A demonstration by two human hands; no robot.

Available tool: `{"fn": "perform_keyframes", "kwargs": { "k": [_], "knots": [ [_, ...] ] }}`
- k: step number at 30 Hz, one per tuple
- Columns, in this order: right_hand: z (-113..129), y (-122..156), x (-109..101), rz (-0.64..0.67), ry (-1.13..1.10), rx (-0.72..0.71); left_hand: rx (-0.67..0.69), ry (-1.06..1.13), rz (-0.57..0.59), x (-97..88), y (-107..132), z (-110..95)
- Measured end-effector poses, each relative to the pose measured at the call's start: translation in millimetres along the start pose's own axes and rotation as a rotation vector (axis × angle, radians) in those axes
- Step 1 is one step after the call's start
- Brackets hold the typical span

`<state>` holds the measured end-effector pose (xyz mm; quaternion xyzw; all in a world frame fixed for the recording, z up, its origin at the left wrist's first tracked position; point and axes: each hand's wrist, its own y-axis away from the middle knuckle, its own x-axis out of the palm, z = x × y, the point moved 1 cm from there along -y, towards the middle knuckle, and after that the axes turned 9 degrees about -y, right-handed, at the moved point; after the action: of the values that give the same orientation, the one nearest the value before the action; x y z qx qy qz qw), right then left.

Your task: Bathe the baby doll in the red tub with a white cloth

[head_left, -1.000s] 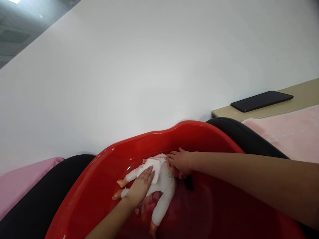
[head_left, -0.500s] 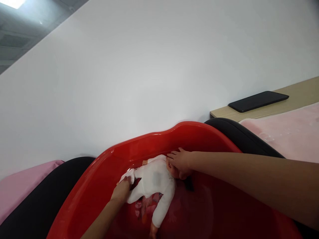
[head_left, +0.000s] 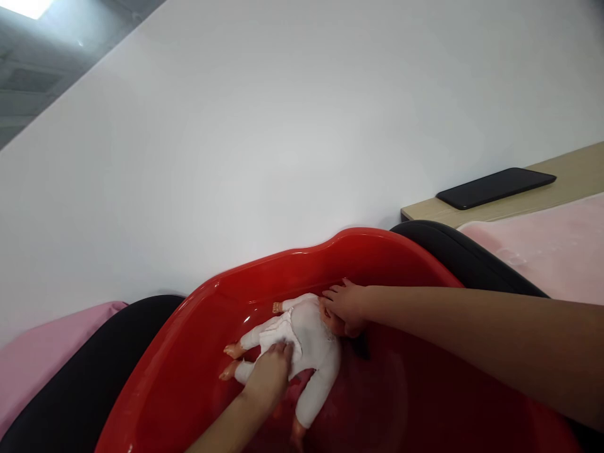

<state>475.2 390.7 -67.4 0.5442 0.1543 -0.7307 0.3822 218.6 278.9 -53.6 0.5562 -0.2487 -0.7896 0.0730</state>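
Observation:
A baby doll [head_left: 314, 343] in white clothing lies in water inside a red tub [head_left: 264, 267], its feet toward the left. My right hand [head_left: 346, 306] cups the doll's head, its fingers over the top and the thumb underneath. On the doll's lower body, my left hand [head_left: 276, 365] presses a white cloth [head_left: 280, 333], fingers closed on it. The doll's near arm hangs down into the water, and its far hand shows by the tub's back wall. Most of its head is hidden behind my right hand.
Black padded rests [head_left: 438, 242] flank the tub. A black flat tray [head_left: 495, 187] lies on a wooden surface [head_left: 582, 160] at the right, behind a pale pink sheet [head_left: 561, 245]. Pink fabric [head_left: 47, 346] lies at the left. A white wall [head_left: 283, 126] rises behind.
My left hand has moved right with the white cloth, from the doll's feet up to its lower body. Both feet are now uncovered. My right hand stays at the head.

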Motion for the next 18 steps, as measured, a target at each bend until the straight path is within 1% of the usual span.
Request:
{"fn": "perform_keyframes", "kwargs": {
  "k": [2, 4, 7, 9, 13, 16, 18],
  "knots": [
    [1, 0, 0, 0.0, -0.005, 0.012, 0.038, 0.016, -0.009, -6.9, 7, -9],
    [2, 1, -1, 0.016, -0.031, 0.022, 0.103, 0.041, -0.018, -11.3, 12, -18],
    [1, 1, -3, 0.037, -0.081, 0.035, 0.214, 0.092, -0.016, -10.4, 15, -29],
    [0, 2, -3, 0.022, -0.13, 0.038, 0.253, 0.128, -0.029, -7.0, 15, -33],
    [-1, 3, 0, -0.012, -0.24, 0.065, 0.212, 0.191, -0.074, -2.6, 12, -30],
    [-1, 3, 0, -0.018, -0.269, 0.123, 0.174, 0.202, -0.068, -3.9, 10, -25],
    [-1, 4, -2, -0.007, -0.261, 0.137, 0.159, 0.189, -0.06, -5.6, 10, -22]
  ]
}}
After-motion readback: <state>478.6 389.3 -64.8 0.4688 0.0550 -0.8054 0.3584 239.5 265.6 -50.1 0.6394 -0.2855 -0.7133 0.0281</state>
